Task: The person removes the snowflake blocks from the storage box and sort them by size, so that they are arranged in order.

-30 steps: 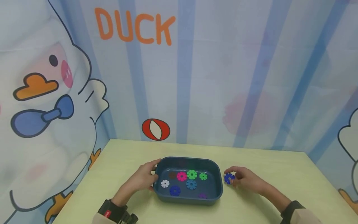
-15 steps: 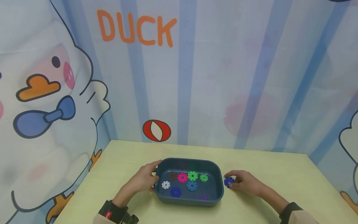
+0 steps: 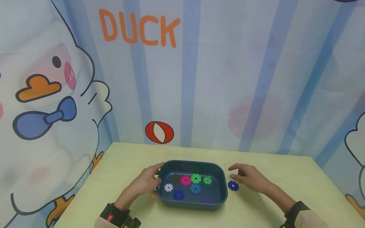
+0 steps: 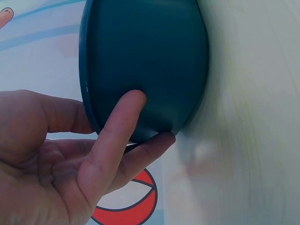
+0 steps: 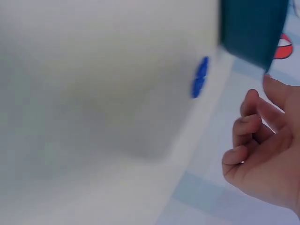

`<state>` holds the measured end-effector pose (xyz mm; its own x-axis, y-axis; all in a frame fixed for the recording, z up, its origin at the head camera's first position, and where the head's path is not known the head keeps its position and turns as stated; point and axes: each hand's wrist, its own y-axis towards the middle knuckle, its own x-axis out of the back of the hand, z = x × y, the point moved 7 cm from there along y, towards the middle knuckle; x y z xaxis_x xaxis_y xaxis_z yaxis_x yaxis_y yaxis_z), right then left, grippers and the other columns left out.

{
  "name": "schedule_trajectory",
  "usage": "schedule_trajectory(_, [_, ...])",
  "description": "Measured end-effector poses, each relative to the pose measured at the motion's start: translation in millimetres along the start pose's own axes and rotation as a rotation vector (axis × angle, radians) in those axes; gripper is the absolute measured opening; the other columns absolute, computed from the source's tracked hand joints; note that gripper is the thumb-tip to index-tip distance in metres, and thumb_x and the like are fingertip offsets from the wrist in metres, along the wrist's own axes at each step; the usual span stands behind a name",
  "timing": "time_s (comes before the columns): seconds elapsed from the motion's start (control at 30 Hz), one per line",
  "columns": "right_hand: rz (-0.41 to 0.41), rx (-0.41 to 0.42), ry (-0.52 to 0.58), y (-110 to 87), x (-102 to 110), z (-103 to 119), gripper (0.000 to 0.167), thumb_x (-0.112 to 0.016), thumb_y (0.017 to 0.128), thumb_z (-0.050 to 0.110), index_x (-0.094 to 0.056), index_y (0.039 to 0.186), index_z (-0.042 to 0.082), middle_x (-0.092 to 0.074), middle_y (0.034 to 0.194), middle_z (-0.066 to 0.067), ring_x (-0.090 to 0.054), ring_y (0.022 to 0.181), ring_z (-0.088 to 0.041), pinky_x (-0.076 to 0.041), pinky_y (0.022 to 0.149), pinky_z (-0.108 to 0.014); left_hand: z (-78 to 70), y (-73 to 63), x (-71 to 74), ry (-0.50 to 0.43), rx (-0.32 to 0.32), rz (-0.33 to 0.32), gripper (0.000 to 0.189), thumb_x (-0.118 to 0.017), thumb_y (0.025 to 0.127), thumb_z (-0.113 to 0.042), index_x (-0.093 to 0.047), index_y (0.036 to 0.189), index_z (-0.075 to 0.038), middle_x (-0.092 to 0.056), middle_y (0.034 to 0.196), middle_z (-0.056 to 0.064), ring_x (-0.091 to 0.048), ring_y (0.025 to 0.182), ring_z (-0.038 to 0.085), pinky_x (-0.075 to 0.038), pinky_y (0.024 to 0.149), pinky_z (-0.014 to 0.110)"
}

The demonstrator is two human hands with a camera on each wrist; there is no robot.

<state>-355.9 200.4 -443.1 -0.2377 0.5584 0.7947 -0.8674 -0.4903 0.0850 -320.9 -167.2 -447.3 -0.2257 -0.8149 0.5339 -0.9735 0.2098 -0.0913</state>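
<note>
At the left end of a dark blue-green plastic tray [image 3: 192,205], my left hand [image 3: 146,181] grips the rim and the outer wall. The left wrist view shows two fingers [image 4: 115,136] lying against that wall. A dark blue notched building disc [image 3: 233,186] lies flat on the table just right of the tray. My right hand [image 3: 251,179] hovers by the disc, apart from it, with loosely bent fingers and nothing in its grasp. In the right wrist view the blue disc [image 5: 200,78] shows edge-on, away from the fingertips.
Several similar discs lie spread inside the tray, including a white disc [image 3: 168,187], a pink disc [image 3: 185,180] and a light green disc [image 3: 195,178]. The pale yellow table [image 3: 273,164] ends at a printed duck backdrop [image 3: 216,79].
My right hand has let go of the blue disc and lifted slightly up and away, leaving the disc on the table. The left hand and tray keep their place.
</note>
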Motion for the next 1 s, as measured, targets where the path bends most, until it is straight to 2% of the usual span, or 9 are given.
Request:
schedule_trajectory(0.1, [-0.052, 0.034, -0.002, 8.5, 6, 21, 0.034, -0.068, 0.104, 0.026, -0.070, 0.130, 0.004, -0.065, 0.073, -0.001, -0.053, 0.062, -0.007, -0.048, 0.055, -0.025, -0.1, -0.4, 1.5, 0.004, -0.003, -0.003, 0.071, -0.059, 0.092, 0.013, -0.041, 0.160, 0.001, -0.057, 0.145, 0.037, -0.076, 0.102, 0.036, -0.066, 0.050, 0.038])
schedule_trajectory(0.2, [-0.069, 0.083, 0.001, 16.4, 4, 42, 0.032, -0.070, 0.103, 0.028, -0.072, 0.128, 0.008, -0.065, 0.075, 0.003, -0.052, 0.062, -0.006, -0.047, 0.056, -0.025, -0.1, -0.4, 2.3, 0.003, -0.009, -0.004, 0.071, -0.058, 0.092, 0.013, -0.041, 0.160, 0.001, -0.057, 0.145, 0.038, -0.076, 0.102, 0.036, -0.065, 0.050, 0.038])
schedule_trajectory(0.37, [-0.010, 0.170, 0.007, 25.9, -17, 67, 0.032, -0.073, 0.101, 0.028, -0.073, 0.125, 0.008, -0.068, 0.079, 0.002, -0.052, 0.063, -0.003, -0.048, 0.057, -0.024, -0.2, 0.8, 1.6, -0.003, -0.023, 0.006, 0.072, -0.058, 0.092, 0.013, -0.040, 0.161, 0.002, -0.057, 0.144, 0.038, -0.076, 0.096, 0.034, -0.065, 0.050, 0.039])
schedule_trajectory(0.53, [0.054, 0.242, 0.005, 33.4, -41, 81, 0.033, -0.076, 0.099, 0.029, -0.074, 0.123, 0.008, -0.067, 0.079, 0.007, -0.052, 0.063, 0.000, -0.050, 0.060, -0.022, -0.7, 1.2, -0.1, 0.004, -0.025, 0.012, 0.071, -0.058, 0.093, 0.013, -0.040, 0.161, 0.001, -0.056, 0.145, 0.038, -0.076, 0.095, 0.032, -0.065, 0.050, 0.038])
schedule_trajectory(0.67, [0.105, 0.266, -0.065, 40.1, -57, 89, 0.035, -0.078, 0.097, 0.031, -0.074, 0.125, 0.010, -0.064, 0.080, 0.014, -0.053, 0.066, 0.001, -0.050, 0.062, -0.021, -1.3, 1.0, -1.5, 0.014, -0.028, 0.009, 0.071, -0.059, 0.093, 0.012, -0.040, 0.161, 0.001, -0.055, 0.146, 0.038, -0.075, 0.097, 0.032, -0.065, 0.050, 0.038])
schedule_trajectory(0.83, [0.179, 0.269, -0.165, 47.6, -74, 94, 0.042, -0.081, 0.093, 0.037, -0.073, 0.126, 0.012, -0.068, 0.082, 0.013, -0.059, 0.074, 0.001, -0.054, 0.069, -0.024, -0.8, 0.3, -1.4, 0.020, -0.027, 0.005, 0.070, -0.059, 0.094, 0.012, -0.040, 0.161, 0.001, -0.055, 0.146, 0.038, -0.075, 0.095, 0.031, -0.065, 0.050, 0.037])
schedule_trajectory(1.0, [0.182, 0.286, -0.261, 51.7, -86, 97, 0.044, -0.086, 0.087, 0.039, -0.075, 0.123, 0.015, -0.069, 0.085, 0.009, -0.057, 0.078, -0.002, -0.051, 0.071, -0.026, -0.6, -1.0, -1.2, 0.024, -0.022, 0.006, 0.070, -0.059, 0.094, 0.012, -0.040, 0.161, 0.001, -0.055, 0.146, 0.038, -0.075, 0.099, 0.033, -0.065, 0.050, 0.037])
